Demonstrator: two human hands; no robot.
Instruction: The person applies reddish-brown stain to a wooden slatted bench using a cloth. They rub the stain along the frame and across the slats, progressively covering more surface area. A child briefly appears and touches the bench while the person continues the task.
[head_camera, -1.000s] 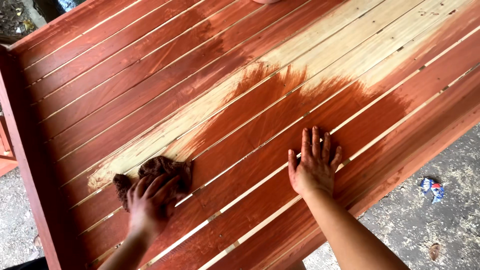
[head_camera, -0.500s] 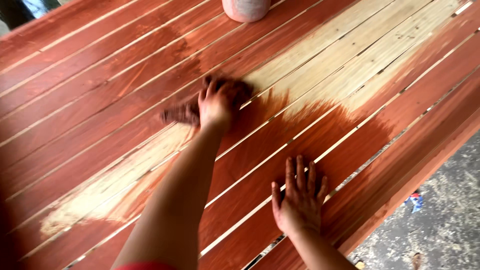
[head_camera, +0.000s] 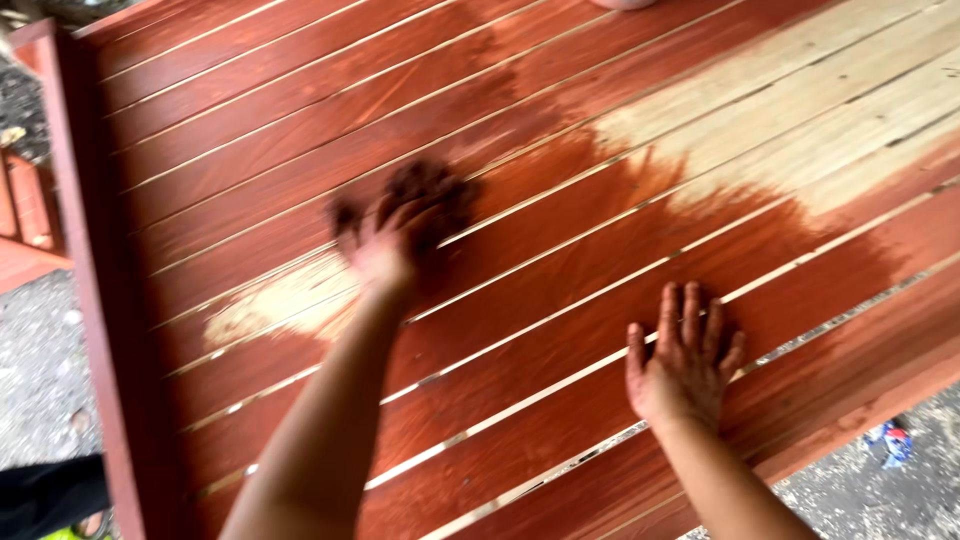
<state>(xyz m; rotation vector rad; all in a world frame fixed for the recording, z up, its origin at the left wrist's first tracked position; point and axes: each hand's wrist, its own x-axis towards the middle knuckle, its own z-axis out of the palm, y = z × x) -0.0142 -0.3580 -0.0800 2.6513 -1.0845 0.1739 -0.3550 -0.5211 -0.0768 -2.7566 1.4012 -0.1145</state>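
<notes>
Now left hand (head_camera: 385, 250) grip pressed on stained rag (head_camera: 425, 195); right hand (head_camera: 683, 365) splayed flat on slats (head_camera: 560, 300).

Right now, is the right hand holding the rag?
No, the right hand lies flat and empty on the stained slats; the left hand presses the dark rag.

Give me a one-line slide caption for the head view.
Left hand presses a stained rag on slatted wood; right hand lies flat.

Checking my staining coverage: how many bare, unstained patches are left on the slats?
2. A small pale patch sits just left of the left hand with its rag; a large one spans the upper right. More may lie outside the frame.
</notes>
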